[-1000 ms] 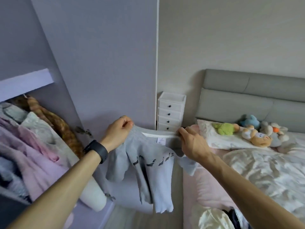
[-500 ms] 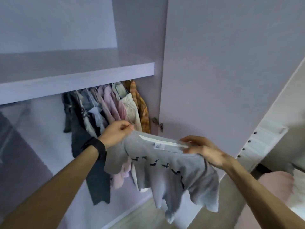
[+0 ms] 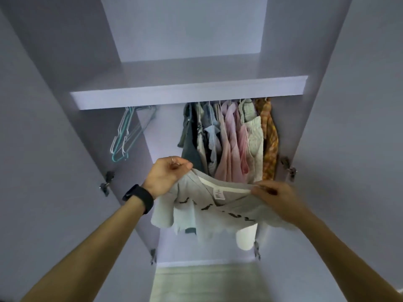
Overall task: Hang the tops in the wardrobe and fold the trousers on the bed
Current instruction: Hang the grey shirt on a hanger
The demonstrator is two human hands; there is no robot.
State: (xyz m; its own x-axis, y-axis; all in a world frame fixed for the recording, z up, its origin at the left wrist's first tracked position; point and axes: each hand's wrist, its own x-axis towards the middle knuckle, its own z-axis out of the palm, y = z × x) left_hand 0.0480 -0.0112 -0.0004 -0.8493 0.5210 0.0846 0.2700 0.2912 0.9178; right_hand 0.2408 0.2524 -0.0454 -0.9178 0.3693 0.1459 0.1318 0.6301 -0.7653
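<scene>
Left hand [image 3: 168, 173] and right hand [image 3: 277, 197] each pinch a shoulder of the grey top [image 3: 218, 212], holding it spread in the air before the open wardrobe [image 3: 187, 94], below its shelf edge. It looks light, soft and limp — it sags between the grips. The shoulders seem the surest hold, leaving the neckline free for one of the empty hangers [image 3: 125, 136] on the left.
</scene>
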